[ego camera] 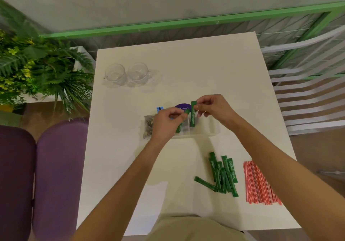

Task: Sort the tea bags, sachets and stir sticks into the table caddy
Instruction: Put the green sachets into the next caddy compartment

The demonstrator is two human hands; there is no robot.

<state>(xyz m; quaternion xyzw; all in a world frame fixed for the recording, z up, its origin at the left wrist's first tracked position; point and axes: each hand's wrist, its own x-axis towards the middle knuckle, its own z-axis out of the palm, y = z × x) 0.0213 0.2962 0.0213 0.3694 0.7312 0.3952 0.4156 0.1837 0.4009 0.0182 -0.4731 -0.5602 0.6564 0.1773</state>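
A clear plastic caddy (211, 131) stands mid-table. Above its middle compartment, my left hand (166, 122) pinches a tilted green sachet (180, 127) by its upper end. My right hand (212, 108) pinches a second green sachet (193, 117), held upright beside the first. Several more green sachets (223, 175) lie in a loose pile near the front right. A bundle of red stir sticks (258, 184) lies right of that pile. Tea bags (148, 127) fill the caddy's left end, partly hidden by my left hand.
Two empty glass mugs (127, 74) stand at the back left of the white table (186, 63). A purple round card (183, 107) and a blue packet (159, 109) sit behind the caddy. Purple chairs (56, 166) are left, a plant (37, 63) far left, a white slatted chair (308, 95) right.
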